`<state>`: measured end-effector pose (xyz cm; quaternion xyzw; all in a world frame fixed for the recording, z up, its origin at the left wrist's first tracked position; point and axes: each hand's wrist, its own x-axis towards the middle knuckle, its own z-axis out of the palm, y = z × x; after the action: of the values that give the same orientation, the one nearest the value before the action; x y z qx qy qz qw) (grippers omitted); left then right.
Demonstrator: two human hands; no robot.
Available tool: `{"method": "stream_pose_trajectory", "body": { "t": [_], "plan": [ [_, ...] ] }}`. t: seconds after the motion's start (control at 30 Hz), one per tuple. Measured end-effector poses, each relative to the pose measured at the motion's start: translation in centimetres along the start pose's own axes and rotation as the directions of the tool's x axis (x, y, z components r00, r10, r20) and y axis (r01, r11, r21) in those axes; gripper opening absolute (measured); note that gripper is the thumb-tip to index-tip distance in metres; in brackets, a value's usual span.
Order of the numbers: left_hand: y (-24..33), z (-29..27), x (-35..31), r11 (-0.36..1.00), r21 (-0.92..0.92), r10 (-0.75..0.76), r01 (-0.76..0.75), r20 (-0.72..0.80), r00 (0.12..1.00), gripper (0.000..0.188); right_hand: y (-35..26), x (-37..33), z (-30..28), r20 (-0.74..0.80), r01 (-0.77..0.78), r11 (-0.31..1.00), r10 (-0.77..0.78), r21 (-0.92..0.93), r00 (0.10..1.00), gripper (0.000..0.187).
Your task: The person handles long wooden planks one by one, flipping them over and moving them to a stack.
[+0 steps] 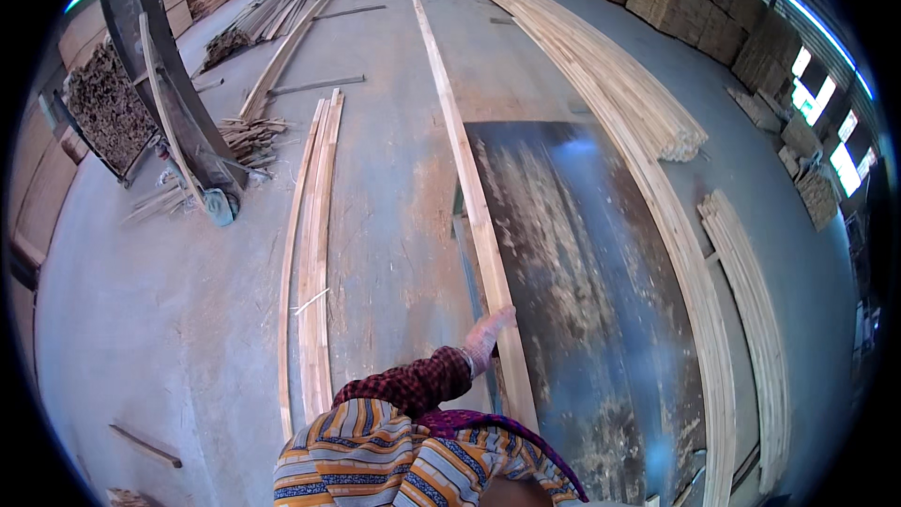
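Observation:
A long, pale wooden plank (472, 190) runs away from me along the left edge of a dark, scuffed tabletop (601, 291). My left hand (484, 338), in a pinkish glove, holds the plank near its close end. The fingers reach over its left edge, and their undersides are hidden. A dark red checked sleeve covers that arm, which crosses in from the lower left. I cannot see my right hand. Along the table's right side lies a large stack of long pale boards (601, 84).
Several loose strips (319, 244) lie on the floor to the left. A dark post (160, 66) stands at the far left, by a pile of offcuts (251, 139). More boards (751, 319) lie at the right. Bundled timber (671, 5) stands stacked at the back right.

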<state>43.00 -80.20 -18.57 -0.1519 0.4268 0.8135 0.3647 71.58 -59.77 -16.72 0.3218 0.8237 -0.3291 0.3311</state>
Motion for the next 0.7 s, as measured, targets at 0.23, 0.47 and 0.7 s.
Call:
{"method": "stream_pose_trajectory", "body": {
  "t": [0.23, 0.47, 0.7],
  "plan": [
    [19.6, -6.7, 7.7, 0.998, 0.043, 0.04, -0.043, 0.085, 0.996, 0.06, -20.5, 7.2, -1.4, 0.031, 0.026, 0.999, -0.025, -0.046, 0.999, 0.046],
    [33.7, -11.1, 23.2, 0.996, -0.052, 0.08, -0.074, 0.13, 0.988, 0.058, -34.0, 18.6, -1.9, 0.097, 0.017, 0.999, -0.012, -0.048, 0.995, 0.049],
    [49.6, -12.5, 41.9, 0.976, -0.207, 0.075, -0.065, 0.04, 0.996, 0.041, -48.9, 35.0, -12.1, 0.13, 0.052, 0.997, -0.045, -0.057, 0.991, 0.052]
  ]
}}
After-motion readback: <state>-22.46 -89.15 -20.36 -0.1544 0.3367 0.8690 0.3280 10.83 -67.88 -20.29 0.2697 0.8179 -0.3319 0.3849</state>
